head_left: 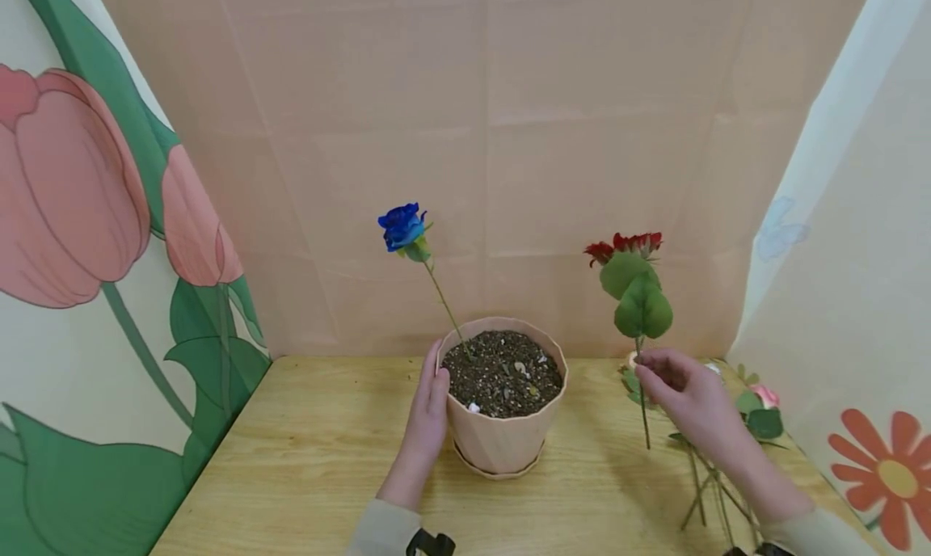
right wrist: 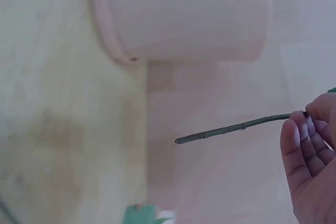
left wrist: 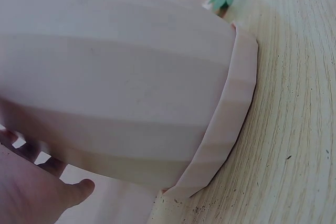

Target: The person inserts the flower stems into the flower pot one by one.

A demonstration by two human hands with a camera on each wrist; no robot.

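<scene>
A pink pot [head_left: 502, 443] full of dark soil [head_left: 505, 374] stands on a saucer on the wooden table. From the soil's left side a blue rose [head_left: 403, 229] leans up and to the left. My left hand [head_left: 425, 414] rests against the pot's left wall with its fingers straight. Right of the pot, my right hand [head_left: 687, 390] pinches the stem of a red flower [head_left: 633, 253] with round green leaves, held upright above the table. In the right wrist view the bare lower end of that stem [right wrist: 226, 129] points toward the pot's side, apart from it.
More cut flowers lie on the table's right side under my right forearm, a pink rose [head_left: 765, 394] among them, their stems [head_left: 716, 491] crossing toward the front. A plain pink backdrop [head_left: 480, 136] hangs behind the table [head_left: 305, 459]. Panels with painted flowers flank both sides.
</scene>
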